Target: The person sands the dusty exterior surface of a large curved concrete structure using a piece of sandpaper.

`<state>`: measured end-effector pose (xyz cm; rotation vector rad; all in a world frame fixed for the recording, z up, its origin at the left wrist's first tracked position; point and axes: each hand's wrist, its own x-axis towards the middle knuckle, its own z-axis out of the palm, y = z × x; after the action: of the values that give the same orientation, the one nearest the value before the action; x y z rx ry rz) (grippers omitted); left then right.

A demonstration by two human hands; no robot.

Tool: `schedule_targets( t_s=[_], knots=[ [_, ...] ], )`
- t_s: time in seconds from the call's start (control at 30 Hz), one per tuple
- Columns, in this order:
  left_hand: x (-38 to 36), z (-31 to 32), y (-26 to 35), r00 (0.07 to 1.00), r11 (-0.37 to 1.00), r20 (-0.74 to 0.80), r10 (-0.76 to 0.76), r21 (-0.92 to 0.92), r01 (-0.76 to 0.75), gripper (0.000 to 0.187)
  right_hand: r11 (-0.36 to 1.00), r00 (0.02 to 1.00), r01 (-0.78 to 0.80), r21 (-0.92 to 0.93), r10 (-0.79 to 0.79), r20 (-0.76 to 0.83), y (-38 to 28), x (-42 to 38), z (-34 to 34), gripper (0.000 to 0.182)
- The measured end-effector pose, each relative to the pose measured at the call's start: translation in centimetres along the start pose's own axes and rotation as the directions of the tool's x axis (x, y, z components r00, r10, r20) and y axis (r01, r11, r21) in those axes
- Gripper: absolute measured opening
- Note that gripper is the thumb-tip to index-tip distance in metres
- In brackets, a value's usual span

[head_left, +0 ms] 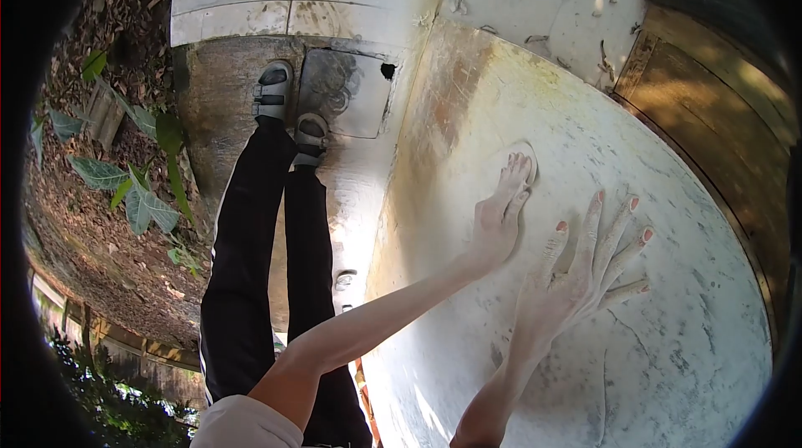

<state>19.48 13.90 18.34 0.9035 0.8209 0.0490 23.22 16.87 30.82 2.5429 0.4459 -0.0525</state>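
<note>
My left hand (499, 212) is pressed palm down on the pale, grey-streaked slab (668, 339). Its fingers are bunched on a flat, pale pad with a rounded edge (533, 160), most of which the hand covers. What the pad is made of, I cannot make out. To the right, my right hand (576, 277) lies on the same slab with fingers spread, holding nothing. Whitish dust or paste coats both hands and forearms. Yellowish-brown stains (451, 89) mark the slab's upper left part.
My sandalled feet (292, 110) stand at the slab's left, beside a square cover (342, 93) with a dark hole at its corner. Leaf litter and green plants (138, 197) lie farther left. A brown wooden panel (710, 97) borders the right side; dry leaves (606, 60) lie above.
</note>
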Motion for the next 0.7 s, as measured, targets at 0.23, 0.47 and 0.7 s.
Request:
schedule_targets(
  t_s=[0.23,0.47,0.7],
  knots=[
    [10.2,0.1,-2.7,0.971,0.978,-0.127,0.202,0.082,-0.192,0.032,0.999,0.998,-0.047,-0.023,0.048,0.049,-0.4,0.1,-0.1,0.042],
    [14.9,-0.2,-1.2,0.994,0.990,-0.101,0.032,0.138,-0.018,0.034,0.998,0.995,-0.065,0.013,0.064,0.071,-0.2,0.1,-0.2,0.043],
    [4.9,1.1,3.5,0.947,0.961,0.167,0.274,-0.096,-0.261,0.036,0.975,0.968,-0.224,0.017,0.224,-0.113,1.7,-0.4,-3.5,0.046]
  ],
)
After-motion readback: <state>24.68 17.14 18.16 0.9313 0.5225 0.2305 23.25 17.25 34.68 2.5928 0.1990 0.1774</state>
